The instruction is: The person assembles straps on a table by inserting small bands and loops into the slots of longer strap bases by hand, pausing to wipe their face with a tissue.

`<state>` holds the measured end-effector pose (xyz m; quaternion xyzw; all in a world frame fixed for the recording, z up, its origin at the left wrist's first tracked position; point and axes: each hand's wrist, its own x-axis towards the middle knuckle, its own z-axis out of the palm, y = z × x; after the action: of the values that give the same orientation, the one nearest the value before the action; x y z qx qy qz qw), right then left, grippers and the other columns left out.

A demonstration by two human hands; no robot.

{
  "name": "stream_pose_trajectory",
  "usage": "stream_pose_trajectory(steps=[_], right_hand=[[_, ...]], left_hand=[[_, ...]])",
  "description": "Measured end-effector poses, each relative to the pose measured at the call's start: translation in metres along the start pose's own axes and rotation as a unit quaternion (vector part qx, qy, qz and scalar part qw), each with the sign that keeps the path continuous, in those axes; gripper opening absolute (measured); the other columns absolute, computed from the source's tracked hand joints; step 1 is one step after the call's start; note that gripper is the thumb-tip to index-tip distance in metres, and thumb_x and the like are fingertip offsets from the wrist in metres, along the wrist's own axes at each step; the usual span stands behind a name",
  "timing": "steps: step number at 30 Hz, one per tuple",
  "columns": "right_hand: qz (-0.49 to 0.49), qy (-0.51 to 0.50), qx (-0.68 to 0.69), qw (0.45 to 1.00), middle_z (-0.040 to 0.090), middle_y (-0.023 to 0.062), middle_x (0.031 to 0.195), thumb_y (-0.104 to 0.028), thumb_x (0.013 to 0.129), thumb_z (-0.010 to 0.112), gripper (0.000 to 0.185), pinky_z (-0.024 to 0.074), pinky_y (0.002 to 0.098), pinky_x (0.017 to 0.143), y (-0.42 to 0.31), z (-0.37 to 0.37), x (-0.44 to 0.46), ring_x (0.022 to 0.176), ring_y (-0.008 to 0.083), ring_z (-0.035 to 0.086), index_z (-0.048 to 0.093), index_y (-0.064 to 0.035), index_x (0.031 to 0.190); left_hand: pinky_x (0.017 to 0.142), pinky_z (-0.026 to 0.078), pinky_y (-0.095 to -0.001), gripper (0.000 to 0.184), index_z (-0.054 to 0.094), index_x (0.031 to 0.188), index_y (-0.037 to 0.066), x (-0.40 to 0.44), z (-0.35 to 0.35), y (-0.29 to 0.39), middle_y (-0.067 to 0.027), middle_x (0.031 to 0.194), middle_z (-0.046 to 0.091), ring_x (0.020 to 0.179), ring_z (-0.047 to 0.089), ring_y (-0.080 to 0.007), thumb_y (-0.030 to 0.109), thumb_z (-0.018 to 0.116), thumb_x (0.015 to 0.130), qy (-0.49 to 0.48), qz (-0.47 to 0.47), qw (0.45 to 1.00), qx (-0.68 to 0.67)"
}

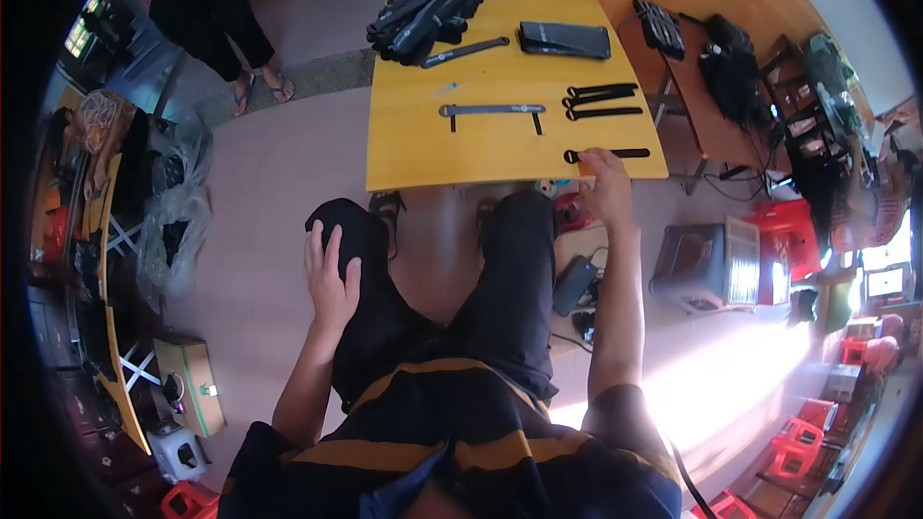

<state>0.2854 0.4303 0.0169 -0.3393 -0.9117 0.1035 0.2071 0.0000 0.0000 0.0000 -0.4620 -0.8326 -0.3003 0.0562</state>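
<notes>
My left hand [333, 279] rests on my left thigh, fingers stretched out and holding nothing. At the front right of the yellow table, my right hand [606, 183] has its fingertips closed on a black strap [632, 153], near the end with a ring. Beyond it lie several similar black straps [603, 93]. To their left is a longer grey strap [492, 110] with a ring and white print, with two short black pieces [537, 123] at its lower edge. Part of the held strap is hidden by my fingers.
On the yellow table [413, 159] are a pile of black straps [428, 14], one loose strap [465, 52] and a black flat packet [564, 39]. A brown side table [700, 115] stands right. A person [226, 19] stands at back left. Red stools [796, 449] are at right.
</notes>
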Motion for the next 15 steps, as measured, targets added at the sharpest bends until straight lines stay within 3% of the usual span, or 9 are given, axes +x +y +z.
stream_pose_trajectory(steps=[2,5,12,15], right_hand=[[-0.014,0.051,0.015,0.998,0.067,0.0147,0.109,-0.008,0.074,0.078,0.032,0.0514,0.0464,0.092,-0.019,-0.008,0.005,0.108,0.0367,0.063,0.071,-0.0093,0.105],[-0.018,0.063,0.03,0.997,0.067,0.0113,0.098,-0.007,0.078,0.075,0.022,0.0517,0.0462,0.086,-0.006,0.001,-0.006,0.101,0.036,0.064,0.069,-0.0096,0.099],[0.006,0.057,0.075,0.996,0.069,0.0108,0.093,-0.011,0.085,0.073,0.017,0.0548,0.0419,0.083,-0.013,-0.009,-0.014,0.094,0.034,0.068,0.068,-0.0057,0.101],[0.037,0.13,0.147,0.98,0.072,0.0109,0.093,-0.012,0.09,0.073,0.015,0.0563,0.0366,0.08,-0.024,-0.015,-0.014,0.089,0.0303,0.072,0.067,-0.004,0.101]], left_hand=[[0.122,0.027,-0.0548,0.059,0.047,0.151,0.006,0.007,-0.01,0.001,-0.0257,0.163,0.032,0.148,0.032,-0.0486,0.019,0.063,0.096,0.002,-0.007,1.0,0.01],[0.121,0.028,-0.0541,0.058,0.047,0.151,0.005,-0.001,0.003,0.004,-0.0258,0.162,0.033,0.147,0.034,-0.0478,0.018,0.063,0.097,0.006,-0.005,1.0,0.006],[0.121,0.028,-0.0542,0.057,0.048,0.151,0.008,-0.003,0.005,0.0,-0.0244,0.162,0.033,0.148,0.033,-0.0454,0.021,0.062,0.098,-0.004,0.01,0.999,0.048],[0.121,0.029,-0.0549,0.056,0.048,0.152,0.009,-0.002,0.006,-0.003,-0.0242,0.162,0.033,0.149,0.033,-0.0452,0.02,0.062,0.098,-0.011,0.017,0.998,0.056]])
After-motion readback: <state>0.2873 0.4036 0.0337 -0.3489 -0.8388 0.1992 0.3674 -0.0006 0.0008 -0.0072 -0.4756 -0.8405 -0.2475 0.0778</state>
